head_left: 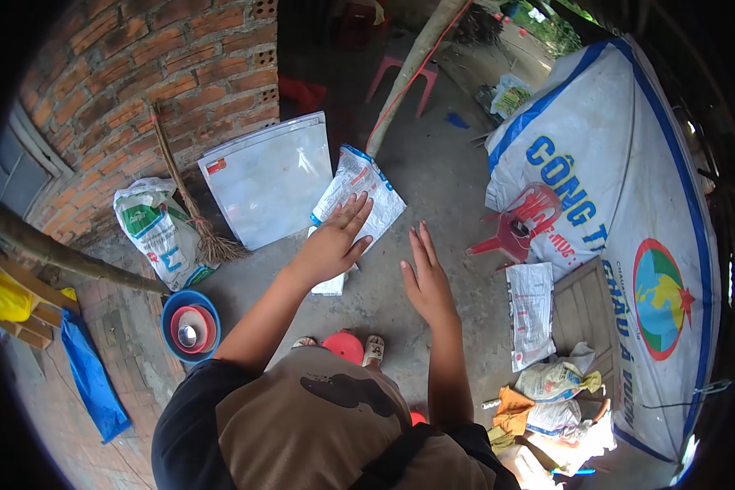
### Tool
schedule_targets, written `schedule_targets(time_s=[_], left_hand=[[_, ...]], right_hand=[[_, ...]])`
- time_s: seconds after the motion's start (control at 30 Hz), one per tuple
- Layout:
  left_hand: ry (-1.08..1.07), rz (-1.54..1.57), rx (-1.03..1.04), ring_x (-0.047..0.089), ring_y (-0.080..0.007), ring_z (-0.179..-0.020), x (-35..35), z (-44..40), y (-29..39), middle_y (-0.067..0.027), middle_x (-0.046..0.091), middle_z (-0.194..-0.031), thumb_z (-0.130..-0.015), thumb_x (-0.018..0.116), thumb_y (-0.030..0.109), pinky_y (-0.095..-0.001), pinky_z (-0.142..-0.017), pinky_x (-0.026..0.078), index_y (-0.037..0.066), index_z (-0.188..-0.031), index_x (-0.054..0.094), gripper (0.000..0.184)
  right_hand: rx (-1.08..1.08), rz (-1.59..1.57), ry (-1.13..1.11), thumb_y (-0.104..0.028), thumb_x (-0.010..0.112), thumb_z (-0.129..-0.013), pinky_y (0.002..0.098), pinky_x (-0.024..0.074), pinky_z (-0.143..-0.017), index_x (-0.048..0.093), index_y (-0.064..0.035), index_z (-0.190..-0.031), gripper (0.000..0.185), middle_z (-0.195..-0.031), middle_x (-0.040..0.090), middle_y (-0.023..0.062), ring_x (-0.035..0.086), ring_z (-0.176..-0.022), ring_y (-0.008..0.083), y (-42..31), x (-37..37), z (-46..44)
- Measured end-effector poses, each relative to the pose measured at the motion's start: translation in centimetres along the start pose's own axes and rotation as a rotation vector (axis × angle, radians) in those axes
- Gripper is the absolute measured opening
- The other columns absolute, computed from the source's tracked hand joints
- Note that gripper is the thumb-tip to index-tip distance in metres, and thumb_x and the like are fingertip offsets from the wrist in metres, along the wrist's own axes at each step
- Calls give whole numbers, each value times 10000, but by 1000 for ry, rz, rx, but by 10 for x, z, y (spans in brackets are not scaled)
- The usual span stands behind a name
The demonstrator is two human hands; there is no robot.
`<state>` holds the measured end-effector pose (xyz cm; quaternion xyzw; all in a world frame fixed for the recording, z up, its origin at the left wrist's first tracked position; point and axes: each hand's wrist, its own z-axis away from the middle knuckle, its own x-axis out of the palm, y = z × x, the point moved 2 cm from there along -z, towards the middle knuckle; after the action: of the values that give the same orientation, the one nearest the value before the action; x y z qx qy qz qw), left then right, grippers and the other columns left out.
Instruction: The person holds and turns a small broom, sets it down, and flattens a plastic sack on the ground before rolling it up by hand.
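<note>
- The printed bag is seen at upper centre, partly covered by the left hand, spread wide; whether it is touched cannot be told.
- Nothing is seen gripped by the right hand, held wide right of centre.
- The white panel, upper left, could be knocked askew if the bag were shoved sideways.

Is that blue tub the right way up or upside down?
Right way up: the blue tub's open top faces upward, and a red bowl sits inside it.
</note>
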<state>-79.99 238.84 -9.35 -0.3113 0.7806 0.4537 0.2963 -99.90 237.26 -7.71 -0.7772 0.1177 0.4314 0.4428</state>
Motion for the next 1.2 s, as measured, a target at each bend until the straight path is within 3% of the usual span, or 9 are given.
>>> schedule_targets(time_s=[0.07,0.17,0.4,0.6,0.7,0.97,1.2], left_hand=[[37,-65,-64,241,-344,-1293,5,4,19,-201,292,-1376,-883,466,256,-434,-1053,224,1,-1341,270,560],[82,-137,-181,226,-337,-1301,15,8,56,-177,275,-1392,-885,465,266,-433,-1060,211,19,-1353,250,572],[183,-258,-372,217,-324,-1307,46,19,144,-157,267,-1401,-883,474,271,-436,-1064,202,23,-1359,234,588],[184,-291,-477,220,-326,-1305,78,33,181,-159,269,-1400,-880,487,254,-447,-1062,203,24,-1357,240,584],[169,-282,-507,216,-326,-1306,93,31,186,-154,260,-1405,-878,494,241,-450,-1063,197,34,-1364,230,590],[178,-287,-472,216,-318,-1308,95,15,171,-149,262,-1405,-876,498,237,-442,-1065,200,41,-1361,240,583],[176,-264,-458,215,-319,-1308,58,39,114,-145,261,-1406,-872,506,247,-439,-1068,195,49,-1368,226,603]], right_hand=[[-56,-43,-37,-127,454,-871,375,247,-1039,251,-13,-1349,531,-1435,164,182,218,-1308,340,15,-11,0],[-154,46,-111,-150,451,-880,388,207,-1057,199,-24,-1370,565,-1445,127,181,153,-1328,343,38,-29,7],[-266,-217,-252,-190,457,-890,392,182,-1065,194,-34,-1375,574,-1448,102,189,119,-1335,342,77,-63,28],[-381,-303,-325,-200,456,-892,383,192,-1061,195,-33,-1376,575,-1448,108,187,122,-1338,326,92,-75,52],[-381,-292,-316,-163,480,-877,407,237,-1039,200,-21,-1368,583,-1424,134,237,152,-1315,384,105,-81,59],[-293,-253,-274,-181,465,-886,404,262,-1036,179,-43,-1378,586,-1440,110,202,150,-1320,364,132,-89,44],[-178,-146,-294,-171,466,-885,357,240,-1047,180,-22,-1375,586,-1458,93,159,182,-1326,310,112,-40,21]])
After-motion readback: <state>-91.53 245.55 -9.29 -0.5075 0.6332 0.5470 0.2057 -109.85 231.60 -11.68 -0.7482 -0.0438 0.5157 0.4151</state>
